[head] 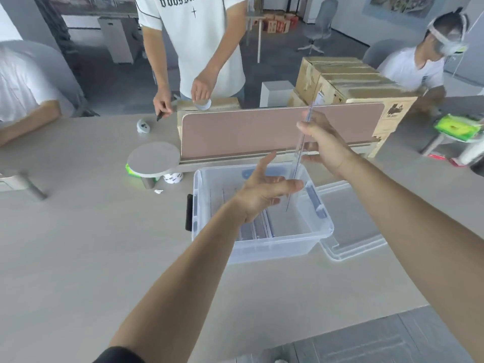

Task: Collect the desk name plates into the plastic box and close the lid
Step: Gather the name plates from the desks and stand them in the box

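Observation:
A clear plastic box (282, 244) stands open on the table in the middle of the view. Several clear name plates (258, 227) lie on its floor. My right hand (323, 142) grips another clear name plate (301, 150) edge-on above the box's right side, its lower end reaching down inside. My left hand (264, 191) hovers over the box with fingers spread and holds nothing. The box's clear lid (351, 224) lies flat on the table just right of the box.
A pinkish divider panel (248, 132) stands behind the box. A round grey disc (153, 159) on a stand sits at the back left. Cardboard boxes (348, 79) are stacked at the back right. Three people are around the table; one standing opposite holds a tape roll (203, 103).

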`<state>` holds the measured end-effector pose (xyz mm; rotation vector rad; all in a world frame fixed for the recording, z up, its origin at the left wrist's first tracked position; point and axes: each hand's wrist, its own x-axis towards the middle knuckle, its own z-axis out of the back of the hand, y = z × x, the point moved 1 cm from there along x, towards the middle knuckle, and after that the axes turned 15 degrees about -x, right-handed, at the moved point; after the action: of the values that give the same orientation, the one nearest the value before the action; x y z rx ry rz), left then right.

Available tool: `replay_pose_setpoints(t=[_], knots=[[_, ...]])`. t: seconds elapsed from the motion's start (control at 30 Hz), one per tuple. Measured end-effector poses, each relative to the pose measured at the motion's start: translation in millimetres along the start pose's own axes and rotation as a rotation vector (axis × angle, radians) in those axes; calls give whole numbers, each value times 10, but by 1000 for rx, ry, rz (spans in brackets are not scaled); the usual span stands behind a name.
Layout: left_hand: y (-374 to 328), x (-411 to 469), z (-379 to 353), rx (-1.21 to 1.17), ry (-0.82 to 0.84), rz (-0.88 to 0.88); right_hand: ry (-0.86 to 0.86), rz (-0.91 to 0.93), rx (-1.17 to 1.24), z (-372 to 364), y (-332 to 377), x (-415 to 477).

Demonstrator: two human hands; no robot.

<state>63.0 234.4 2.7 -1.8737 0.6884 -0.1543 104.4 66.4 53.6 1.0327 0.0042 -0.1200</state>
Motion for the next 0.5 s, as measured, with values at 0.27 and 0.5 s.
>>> replay_pose_setpoints(t=[0.27,0.5], knots=[[204,192,-210,52,-174,13,326,-76,146,12,-370,265],[461,425,273,401,-227,71,249,-139,-2,-84,-597,463]])
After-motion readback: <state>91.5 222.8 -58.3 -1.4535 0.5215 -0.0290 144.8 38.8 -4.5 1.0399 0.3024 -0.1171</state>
